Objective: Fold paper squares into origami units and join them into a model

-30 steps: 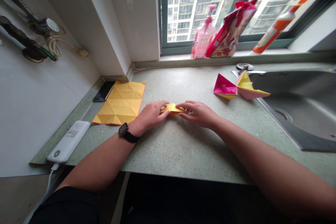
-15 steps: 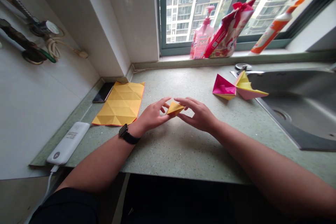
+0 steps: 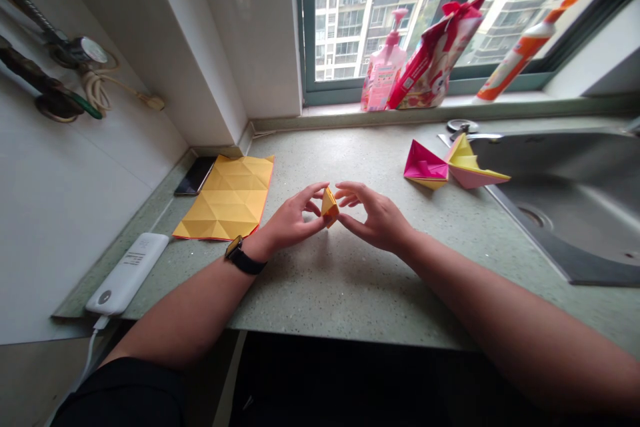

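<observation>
A small yellow folded paper piece (image 3: 329, 207) stands on end just above the counter. My left hand (image 3: 299, 216) pinches it between thumb and fingers, and a dark watch circles that wrist. Close by on the right is my right hand (image 3: 376, 219), its thumb tip at the paper's lower right edge and its other fingers spread apart from it. I cannot tell whether that thumb presses on the paper. Left of my hands lies a creased yellow sheet (image 3: 227, 197) with a red-orange edge. A magenta folded paper (image 3: 425, 165) and a yellow-and-pink one (image 3: 475, 170) sit at the right.
A phone (image 3: 195, 175) touches the yellow sheet, and a white power bank (image 3: 127, 273) with a cable lies at the counter's left edge. The steel sink (image 3: 575, 180) takes up the right. A pink pump bottle (image 3: 384, 73), a red bag (image 3: 435, 60) and an orange-white bottle (image 3: 517, 57) line the windowsill.
The small folded paper has turned from lying flat and pointing right to standing upright. My right fingers have come away from its right tip and spread slightly.
</observation>
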The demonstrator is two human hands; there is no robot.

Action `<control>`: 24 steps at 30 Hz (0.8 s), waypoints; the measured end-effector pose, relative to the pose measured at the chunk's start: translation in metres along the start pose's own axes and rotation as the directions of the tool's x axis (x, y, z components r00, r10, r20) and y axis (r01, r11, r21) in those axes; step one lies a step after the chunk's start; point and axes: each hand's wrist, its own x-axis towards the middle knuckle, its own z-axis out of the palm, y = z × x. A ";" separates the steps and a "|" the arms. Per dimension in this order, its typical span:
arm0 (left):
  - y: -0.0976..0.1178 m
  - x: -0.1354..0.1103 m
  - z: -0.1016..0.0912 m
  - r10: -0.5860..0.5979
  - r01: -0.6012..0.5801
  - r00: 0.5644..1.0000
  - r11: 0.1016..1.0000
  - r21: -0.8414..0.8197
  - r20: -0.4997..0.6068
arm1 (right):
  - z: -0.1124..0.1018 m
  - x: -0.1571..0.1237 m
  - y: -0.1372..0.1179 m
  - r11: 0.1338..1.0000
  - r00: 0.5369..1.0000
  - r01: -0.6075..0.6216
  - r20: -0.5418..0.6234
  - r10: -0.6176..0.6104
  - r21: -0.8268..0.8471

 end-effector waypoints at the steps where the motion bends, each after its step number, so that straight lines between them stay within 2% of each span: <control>1: -0.002 0.000 0.000 0.012 -0.012 1.000 1.000 -0.020 -0.003 | 0.000 0.000 0.001 1.000 1.000 0.013 -0.020 -0.013 -0.010; 11: -0.005 0.002 0.000 0.045 -0.047 0.999 0.988 -0.145 -0.019 | -0.002 0.000 0.003 0.988 0.994 0.078 -0.064 -0.087 -0.133; 24: -0.009 0.001 -0.003 -0.011 0.028 0.999 0.936 -0.351 0.050 | -0.005 0.001 0.002 0.995 0.997 -0.071 -0.042 0.068 -0.072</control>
